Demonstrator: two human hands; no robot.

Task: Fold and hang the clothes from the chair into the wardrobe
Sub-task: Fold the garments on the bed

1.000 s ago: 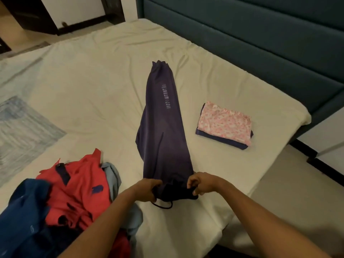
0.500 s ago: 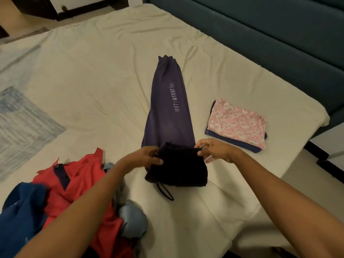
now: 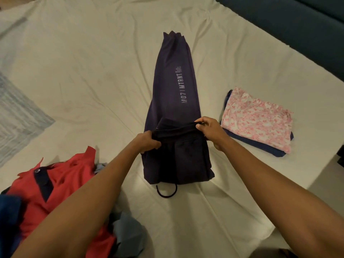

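Note:
Dark purple track pants [image 3: 173, 84] with grey lettering lie lengthwise on the bed, legs pointing away from me. Their waist end is folded up over the legs, with a black drawstring loop [image 3: 166, 192] sticking out at the near fold. My left hand [image 3: 148, 143] grips the left corner of the folded waistband. My right hand [image 3: 210, 131] pinches its right corner. A folded stack [image 3: 258, 120], pink floral cloth on a navy piece, lies right of the pants.
A heap of unfolded clothes [image 3: 61, 183], red, navy and light blue, sits at the near left. The cream bed sheet [image 3: 83, 71] spreads all around. A teal headboard [image 3: 297, 25] runs along the far right. The bed's right edge drops to the floor.
Both hands lifted the waist end from the near edge and carried it away from me over the legs. The view moved closer to the bed.

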